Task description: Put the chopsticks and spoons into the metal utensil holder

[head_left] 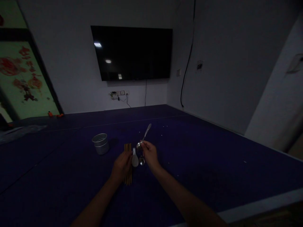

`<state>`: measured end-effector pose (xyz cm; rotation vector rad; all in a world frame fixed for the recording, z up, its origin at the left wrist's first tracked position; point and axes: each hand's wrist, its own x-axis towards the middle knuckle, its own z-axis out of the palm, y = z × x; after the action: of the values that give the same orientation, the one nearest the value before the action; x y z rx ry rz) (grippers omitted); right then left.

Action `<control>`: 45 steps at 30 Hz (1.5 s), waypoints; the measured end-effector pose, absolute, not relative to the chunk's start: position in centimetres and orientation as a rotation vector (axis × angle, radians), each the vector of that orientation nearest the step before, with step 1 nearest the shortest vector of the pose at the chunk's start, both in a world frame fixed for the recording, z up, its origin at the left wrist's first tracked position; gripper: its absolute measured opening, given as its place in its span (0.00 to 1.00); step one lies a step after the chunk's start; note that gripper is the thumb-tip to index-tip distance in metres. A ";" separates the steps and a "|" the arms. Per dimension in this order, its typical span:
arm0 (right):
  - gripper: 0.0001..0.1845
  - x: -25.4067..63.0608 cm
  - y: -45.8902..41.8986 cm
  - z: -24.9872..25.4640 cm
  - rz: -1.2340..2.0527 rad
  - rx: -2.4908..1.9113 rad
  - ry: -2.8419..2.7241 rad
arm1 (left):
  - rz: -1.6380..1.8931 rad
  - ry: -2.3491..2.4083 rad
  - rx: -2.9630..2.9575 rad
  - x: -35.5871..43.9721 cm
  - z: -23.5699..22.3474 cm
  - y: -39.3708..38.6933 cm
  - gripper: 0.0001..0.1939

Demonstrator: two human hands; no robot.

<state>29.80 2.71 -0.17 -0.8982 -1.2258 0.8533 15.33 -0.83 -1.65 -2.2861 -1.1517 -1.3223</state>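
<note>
Seen from the head, in dim light: pinching a long metal spoon [146, 133] in the right hand [150, 153], gripped near the bowl, handle slanting up and to the right. Laying the left hand [122, 162] across a row of wooden chopsticks [128, 179], too dark to tell whether grasping them. Showing, between the hands on the purple surface [201, 151], a white spoon [135, 161] beside a smaller metal spoon [142, 161]. Showing also an upright metal cup [101, 145] farther left, and beyond, a dark wall-mounted television [134, 53].
</note>
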 end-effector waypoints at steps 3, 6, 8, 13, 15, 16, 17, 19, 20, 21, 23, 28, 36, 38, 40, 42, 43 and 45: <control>0.17 31.6 3.9 -0.5 0.638 -1.068 -1.304 | -1.217 -1.185 -2.216 15.1 -1.8 -0.6 0.10; 0.16 33.0 4.6 -0.8 0.500 -1.277 -1.429 | -1.148 -1.272 -2.140 14.8 -1.7 -0.4 0.12; 0.14 33.4 4.8 -1.0 0.433 -1.409 -1.537 | -1.139 -1.343 -2.108 14.5 -1.7 -0.2 0.13; 0.11 33.6 5.1 -1.6 0.342 -1.699 -1.755 | -1.216 -1.493 -2.065 13.6 -1.6 0.4 0.18; 0.10 33.6 5.1 -1.8 0.339 -1.745 -1.779 | -1.234 -1.556 -2.039 13.4 -1.6 0.6 0.19; 0.09 33.5 5.1 -1.9 0.339 -1.751 -1.784 | -1.234 -1.585 -2.027 13.3 -1.6 0.6 0.20; 0.09 33.5 5.1 -1.9 0.337 -1.754 -1.789 | -1.228 -1.608 -2.022 13.2 -1.6 0.7 0.20; 0.09 33.5 5.1 -2.0 0.332 -1.768 -1.800 | -1.207 -1.642 -2.029 13.2 -1.7 0.8 0.21; 0.09 33.5 5.1 -2.0 0.328 -1.777 -1.805 | -1.194 -1.654 -2.036 13.2 -1.7 0.8 0.21; 0.09 33.5 5.1 -1.9 0.324 -1.787 -1.809 | -1.181 -1.664 -2.042 13.2 -1.8 0.9 0.21; 0.09 33.4 5.0 -1.9 0.313 -1.810 -1.813 | -1.160 -1.673 -2.052 13.1 -1.8 0.9 0.22; 0.10 33.5 4.8 -1.6 0.273 -1.853 -1.833 | -1.133 -1.709 -2.043 13.0 -2.0 1.0 0.21; 0.10 33.3 4.4 -1.3 0.230 -1.884 -1.892 | -1.170 -1.715 -2.010 12.5 -2.0 1.2 0.18; 0.10 33.3 4.3 -1.2 0.235 -1.890 -1.884 | -1.221 -1.670 -1.932 12.2 -1.8 1.4 0.15; 0.10 33.2 4.2 -1.1 0.243 -1.899 -1.881 | -1.253 -1.634 -1.818 11.8 -1.6 1.5 0.14; 0.10 33.2 4.1 -0.8 0.242 -1.901 -1.893 | -1.265 -1.617 -1.706 11.2 -1.3 1.7 0.15; 0.11 33.2 4.0 -0.6 0.235 -1.897 -1.905 | -1.267 -1.616 -1.657 10.8 -1.2 1.7 0.17; 0.11 33.1 3.7 -0.2 0.198 -1.886 -1.923 | -1.268 -1.629 -1.581 10.0 -1.0 1.8 0.20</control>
<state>33.11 3.72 -0.16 -1.8859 -1.9228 0.1984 9.99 1.84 -1.01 -1.5812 -1.6290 -1.2676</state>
